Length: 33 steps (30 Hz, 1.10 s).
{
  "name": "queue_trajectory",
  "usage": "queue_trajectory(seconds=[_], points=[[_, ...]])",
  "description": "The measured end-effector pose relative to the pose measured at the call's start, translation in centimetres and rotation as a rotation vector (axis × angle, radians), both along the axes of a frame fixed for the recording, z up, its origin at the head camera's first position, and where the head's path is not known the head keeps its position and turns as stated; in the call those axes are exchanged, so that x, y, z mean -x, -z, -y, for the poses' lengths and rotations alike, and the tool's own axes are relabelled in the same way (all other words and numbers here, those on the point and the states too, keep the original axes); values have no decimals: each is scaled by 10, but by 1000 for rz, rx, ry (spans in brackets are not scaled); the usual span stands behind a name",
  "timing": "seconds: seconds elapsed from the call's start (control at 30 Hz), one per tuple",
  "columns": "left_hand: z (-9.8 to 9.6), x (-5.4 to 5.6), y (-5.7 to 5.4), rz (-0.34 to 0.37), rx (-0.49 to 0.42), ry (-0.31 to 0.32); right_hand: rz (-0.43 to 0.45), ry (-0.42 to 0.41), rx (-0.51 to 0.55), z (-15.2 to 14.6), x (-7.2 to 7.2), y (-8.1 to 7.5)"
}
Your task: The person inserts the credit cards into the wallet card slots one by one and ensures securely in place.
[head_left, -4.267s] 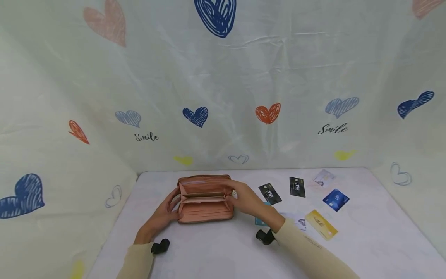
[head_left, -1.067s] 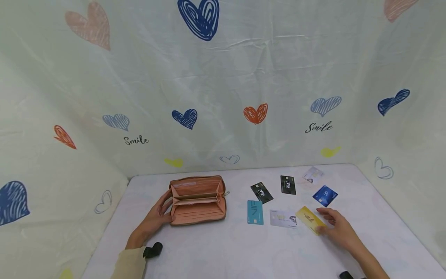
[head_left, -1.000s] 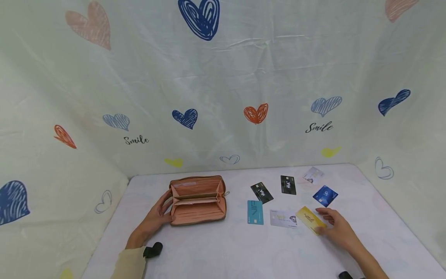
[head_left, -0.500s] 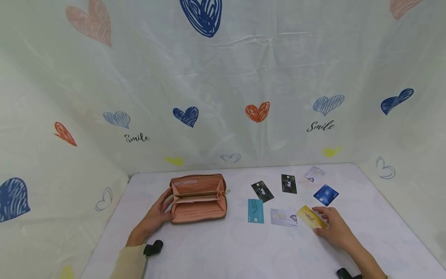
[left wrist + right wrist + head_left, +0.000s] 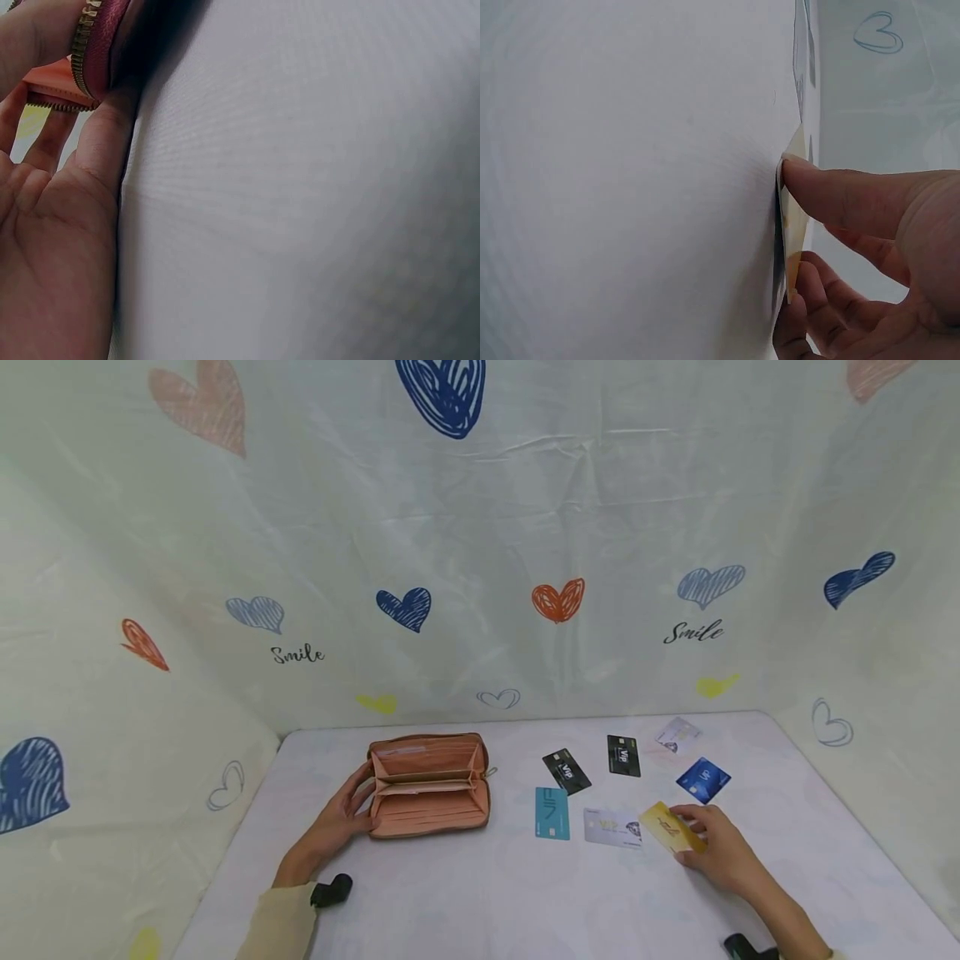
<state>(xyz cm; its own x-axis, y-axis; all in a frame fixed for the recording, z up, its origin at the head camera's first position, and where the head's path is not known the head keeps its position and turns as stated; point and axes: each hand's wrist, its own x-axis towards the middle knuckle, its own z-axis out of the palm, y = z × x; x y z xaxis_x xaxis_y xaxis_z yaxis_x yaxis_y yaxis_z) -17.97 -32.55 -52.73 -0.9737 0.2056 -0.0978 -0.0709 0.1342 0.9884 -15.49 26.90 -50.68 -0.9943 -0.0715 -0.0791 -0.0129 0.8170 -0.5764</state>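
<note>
on my feed, the right grip [image 5: 716, 850] pinched the yellow card [image 5: 666, 827], tilted beside the white card [image 5: 611, 828]; i thought the left grip [image 5: 337, 820], half spread, held the wallet [image 5: 429, 814] on the bench [image 5: 465, 902].

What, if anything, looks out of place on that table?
Nothing looks spilled or damaged. One mild oddity: the black card nearest the open wallet sits askew, its corner right at the teal card, which lies nearly straight.
</note>
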Motion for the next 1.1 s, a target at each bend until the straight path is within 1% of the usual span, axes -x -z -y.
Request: queue_trajectory(seconds=[0.13, 0.27, 0.33, 0.5, 0.57, 0.83, 1.1], points=[[-1, 0, 0, 9, -5, -6, 8, 17, -6, 1, 0, 0], [-2, 1, 1, -1, -4, -3, -18, 22, -15, 2, -1, -2], [-2, 1, 1, -7, -2, 1, -52, 11, -12, 1, -2, -3], [-2, 0, 0, -5, 6, -4, -60, 5, -4, -1, -1, -9], [-1, 0, 0, -1, 5, -7, -47, 12, -4, -1, 1, -12], [-2, 0, -1, 8, -3, -6, -113, 0, 8, 1, 1, -20], [-1, 0, -2, 12, 11, -11, -132, -21, 38, 7, 3, -32]])
